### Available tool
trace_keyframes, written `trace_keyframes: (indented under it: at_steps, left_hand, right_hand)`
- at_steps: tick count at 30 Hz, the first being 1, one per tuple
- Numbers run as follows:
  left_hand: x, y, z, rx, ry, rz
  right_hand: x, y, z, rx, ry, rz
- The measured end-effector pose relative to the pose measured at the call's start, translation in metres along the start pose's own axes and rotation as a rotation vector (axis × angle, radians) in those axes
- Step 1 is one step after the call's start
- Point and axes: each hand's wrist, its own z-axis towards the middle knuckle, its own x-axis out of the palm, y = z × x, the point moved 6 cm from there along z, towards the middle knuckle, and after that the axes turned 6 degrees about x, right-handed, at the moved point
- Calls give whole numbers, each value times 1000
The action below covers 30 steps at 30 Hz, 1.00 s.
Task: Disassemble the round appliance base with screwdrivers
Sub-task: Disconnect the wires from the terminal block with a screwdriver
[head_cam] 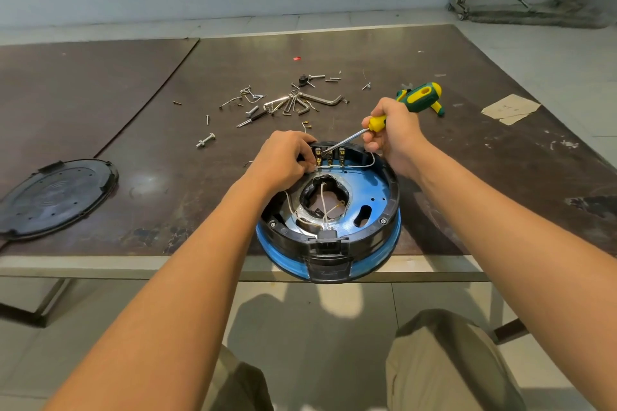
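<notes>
The round appliance base (377,200), blue with a black rim, lies open at the table's front edge, partly overhanging it. White wires (322,207) cross its central hole. My right hand (395,135) grips a green-and-yellow screwdriver (377,123), whose metal shaft slants down-left to the terminal block (330,153) at the base's far rim. My left hand (283,158) rests on the far left rim, its curled fingers pinching a white wire beside the terminals.
The removed black round cover (56,197) lies at the left. Several loose screws, bolts and hex keys (290,102) are scattered beyond the base. A scrap of cardboard (510,108) sits at the right. My knees show below the table edge (133,267).
</notes>
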Motion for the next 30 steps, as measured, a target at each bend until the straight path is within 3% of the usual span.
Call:
trace_keyframes:
  at_steps: [11,24,30]
  left_hand:
    - [0,1,0,-9,3,-6]
    - [1,0,0,7,21,1]
    - [0,0,1,4,-10,-4]
  right_hand:
    - [1,-4,5,49,-114,27]
    - [-9,-12,-3,-86,-84,60]
    - [-2,-5,-14,-177,-61,-88]
